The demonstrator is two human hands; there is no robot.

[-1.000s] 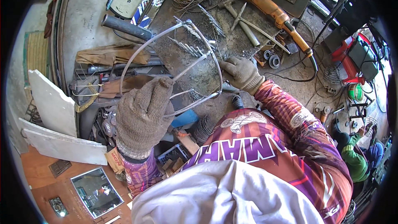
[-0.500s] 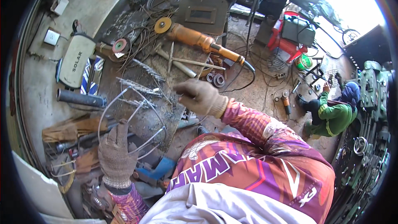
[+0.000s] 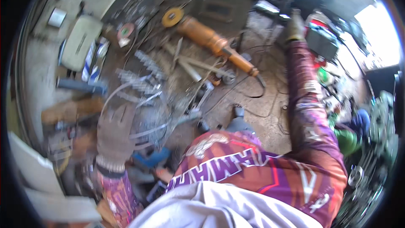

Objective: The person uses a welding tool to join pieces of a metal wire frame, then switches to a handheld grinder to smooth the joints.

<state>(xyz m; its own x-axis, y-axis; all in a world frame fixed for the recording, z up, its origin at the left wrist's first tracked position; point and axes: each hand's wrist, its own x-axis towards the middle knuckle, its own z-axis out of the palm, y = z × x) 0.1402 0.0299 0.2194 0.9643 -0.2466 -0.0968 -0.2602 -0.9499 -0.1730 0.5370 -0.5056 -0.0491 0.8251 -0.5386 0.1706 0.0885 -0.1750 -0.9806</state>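
Observation:
My left hand (image 3: 116, 133), in a brown knitted glove, is at the near left of a cluttered metal workbench. It grips a round frame of thin metal rod (image 3: 147, 134), whose curved rim and crossing rods come out from beside the fingers. Far off at the upper right, my gloved right hand (image 3: 296, 25) is at the end of an outstretched arm, close to dark equipment. Motion smears its fingers, so its hold cannot be made out. Beyond the frame lie several pieces of twisted metal bar (image 3: 137, 82).
An orange angle grinder (image 3: 206, 36) lies across the bench beside a hammer (image 3: 187, 67) and a dark welding shield (image 3: 217, 10). A blue-grey cylinder (image 3: 80, 85) lies at the left. Cables trail over the floor. A person in green (image 3: 346, 139) crouches near machinery on the right.
My right hand has swung from above the bench to the far upper right, arm now stretched out. My left hand stays at the rod frame. The view has shifted and blurred.

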